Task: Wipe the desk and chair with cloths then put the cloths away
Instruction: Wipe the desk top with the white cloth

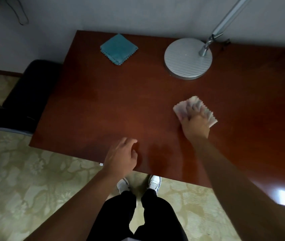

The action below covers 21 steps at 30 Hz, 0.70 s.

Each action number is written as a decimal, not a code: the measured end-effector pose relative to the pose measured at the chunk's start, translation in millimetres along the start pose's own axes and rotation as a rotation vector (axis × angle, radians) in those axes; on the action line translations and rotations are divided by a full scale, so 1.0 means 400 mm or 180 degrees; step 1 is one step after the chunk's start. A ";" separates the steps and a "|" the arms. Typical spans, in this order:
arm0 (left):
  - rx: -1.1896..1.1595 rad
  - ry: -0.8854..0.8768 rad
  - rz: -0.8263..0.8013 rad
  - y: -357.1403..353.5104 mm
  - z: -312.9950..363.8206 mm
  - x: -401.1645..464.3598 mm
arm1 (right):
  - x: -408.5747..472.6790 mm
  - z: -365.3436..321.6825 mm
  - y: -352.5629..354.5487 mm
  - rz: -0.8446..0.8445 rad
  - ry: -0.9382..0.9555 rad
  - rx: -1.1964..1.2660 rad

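A dark red-brown wooden desk (103,105) fills the middle of the head view. My right hand (194,123) presses a folded pale pink cloth (208,113) flat on the desk, right of centre, with its fingers spread over the cloth. A folded teal cloth (118,48) lies untouched near the desk's far left edge. My left hand (122,156) hovers at the desk's near edge, fingers loosely curled and holding nothing. A black chair (28,94) stands at the desk's left side.
A silver lamp with a round ribbed base (187,58) stands at the back right of the desk, its arm (225,20) rising to the upper right. A pale wall runs behind the desk. Patterned beige carpet (25,180) covers the floor, with my legs and white shoes below.
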State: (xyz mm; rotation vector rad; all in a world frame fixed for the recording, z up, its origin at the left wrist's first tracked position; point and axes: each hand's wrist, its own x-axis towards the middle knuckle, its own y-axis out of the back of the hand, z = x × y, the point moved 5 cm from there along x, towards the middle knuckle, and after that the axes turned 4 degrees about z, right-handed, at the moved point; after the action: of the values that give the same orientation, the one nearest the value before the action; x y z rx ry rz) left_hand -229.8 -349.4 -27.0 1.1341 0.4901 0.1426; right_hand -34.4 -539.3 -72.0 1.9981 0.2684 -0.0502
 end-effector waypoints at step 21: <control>-0.0997 0.0814 0.0269 -0.007 0.050 0.045 | 0.076 0.043 0.031 0.0072 0.0018 -0.0100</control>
State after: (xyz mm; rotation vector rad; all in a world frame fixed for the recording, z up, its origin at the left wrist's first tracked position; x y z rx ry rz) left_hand -205.2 -361.0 -28.4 0.8325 0.6226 0.4271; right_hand -0.7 -554.6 -73.2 1.9700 0.2487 -0.0257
